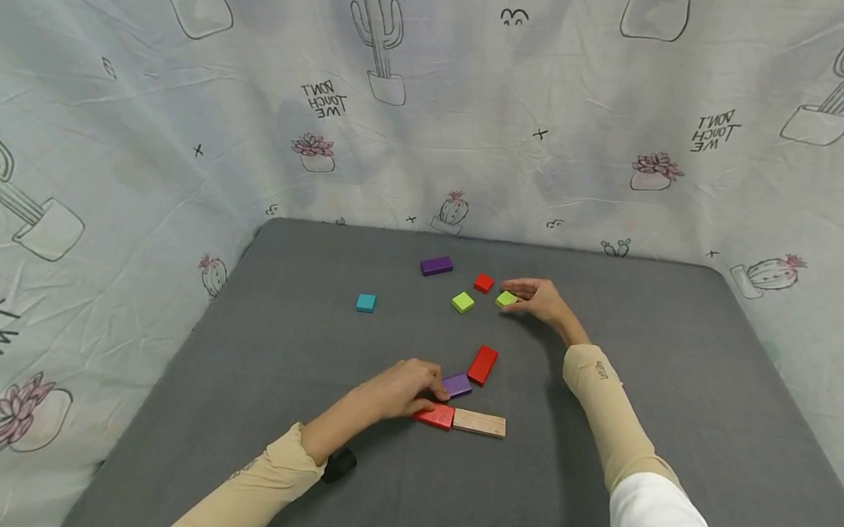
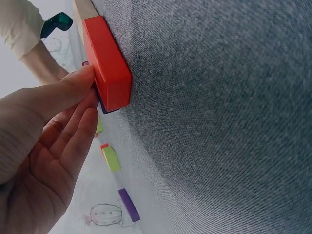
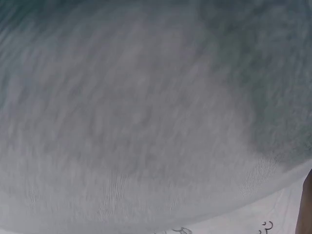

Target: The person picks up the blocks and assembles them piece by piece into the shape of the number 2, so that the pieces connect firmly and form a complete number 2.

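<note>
My left hand (image 1: 404, 388) is at the near row of blocks, its thumb on a red block (image 1: 435, 416) and its fingertips reaching behind it, beside a purple block (image 1: 457, 385). In the left wrist view the thumb touches the red block (image 2: 108, 68); the fingertips are partly hidden behind it. A plain wooden block (image 1: 479, 423) lies end to end with the red one. Farther back, my right hand (image 1: 542, 300) pinches a lime green block (image 1: 506, 299) between thumb and fingers, at the table surface. The right wrist view shows mostly blurred grey cloth.
Another red block (image 1: 483, 365) lies beyond the purple one. A second lime green block (image 1: 463, 302), a small red block (image 1: 484, 283), a dark purple block (image 1: 437, 266) and a blue block (image 1: 366, 303) lie farther back on the grey table (image 1: 283, 367). Printed cloth (image 1: 251, 122) hangs behind.
</note>
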Action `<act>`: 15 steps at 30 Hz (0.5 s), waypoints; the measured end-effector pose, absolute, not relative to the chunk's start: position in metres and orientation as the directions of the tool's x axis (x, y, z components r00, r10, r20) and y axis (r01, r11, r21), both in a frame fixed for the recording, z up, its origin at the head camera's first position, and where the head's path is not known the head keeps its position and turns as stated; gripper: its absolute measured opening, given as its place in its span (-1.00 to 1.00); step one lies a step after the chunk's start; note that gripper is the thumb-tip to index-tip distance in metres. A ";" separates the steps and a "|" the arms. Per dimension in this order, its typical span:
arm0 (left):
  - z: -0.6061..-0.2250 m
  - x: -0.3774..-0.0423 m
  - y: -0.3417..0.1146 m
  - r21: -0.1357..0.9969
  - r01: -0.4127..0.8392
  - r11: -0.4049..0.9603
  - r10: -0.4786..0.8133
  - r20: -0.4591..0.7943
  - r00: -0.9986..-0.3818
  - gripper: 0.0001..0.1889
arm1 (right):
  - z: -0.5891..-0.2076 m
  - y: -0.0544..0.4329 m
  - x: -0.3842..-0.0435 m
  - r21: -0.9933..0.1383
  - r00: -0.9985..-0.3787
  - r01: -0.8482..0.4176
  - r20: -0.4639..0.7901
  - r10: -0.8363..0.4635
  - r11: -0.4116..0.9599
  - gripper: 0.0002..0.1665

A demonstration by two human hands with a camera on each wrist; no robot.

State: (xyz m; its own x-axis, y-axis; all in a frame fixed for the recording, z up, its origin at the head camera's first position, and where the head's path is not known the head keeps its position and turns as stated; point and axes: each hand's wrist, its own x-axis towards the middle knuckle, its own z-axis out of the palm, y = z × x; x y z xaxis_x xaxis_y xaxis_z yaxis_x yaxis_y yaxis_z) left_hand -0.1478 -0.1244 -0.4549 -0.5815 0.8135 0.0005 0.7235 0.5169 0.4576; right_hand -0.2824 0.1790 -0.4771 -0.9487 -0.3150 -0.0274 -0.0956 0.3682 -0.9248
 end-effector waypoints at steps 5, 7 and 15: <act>-0.457 -0.148 -0.125 0.467 0.720 0.513 0.812 0.007 -0.583 -0.77 | -0.477 0.178 -0.283 -0.889 -0.950 -0.118 -0.030 -0.312 0.443 -0.39; -0.458 -0.149 -0.125 0.470 0.722 0.508 0.814 0.012 -0.581 -0.78 | -0.475 0.181 -0.282 -0.882 -0.950 -0.121 -0.031 -0.311 0.456 -0.39; -0.457 -0.149 -0.126 0.478 0.718 0.507 0.813 0.012 -0.582 -0.77 | -0.458 0.197 -0.277 -0.875 -0.965 -0.143 0.019 -0.262 0.462 -0.50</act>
